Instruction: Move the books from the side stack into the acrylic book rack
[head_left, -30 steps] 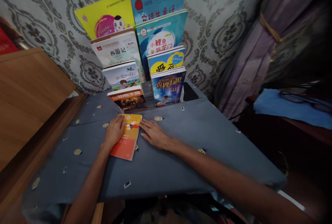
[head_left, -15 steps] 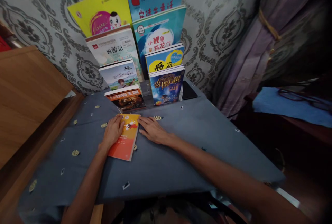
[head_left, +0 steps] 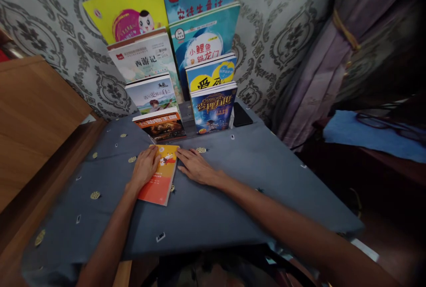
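Observation:
An orange and yellow book (head_left: 161, 179) lies flat on the grey-blue tablecloth (head_left: 233, 189), just in front of a tiered stand of books. My left hand (head_left: 144, 168) rests flat on the book's left half, fingers stretched out. My right hand (head_left: 195, 166) lies flat on the cloth, its fingertips touching the book's right edge. Neither hand grips anything.
The stand holds two columns of upright books, with a lion-cover book (head_left: 161, 125) and a dark blue fantasy book (head_left: 213, 108) in front. A black phone (head_left: 242, 115) lies beside it. A wooden cabinet (head_left: 29, 109) stands left, a purple curtain (head_left: 329, 52) right.
Both hands and the orange book hold the same pose; only the camera has shifted slightly, moving the scene a little up and left.

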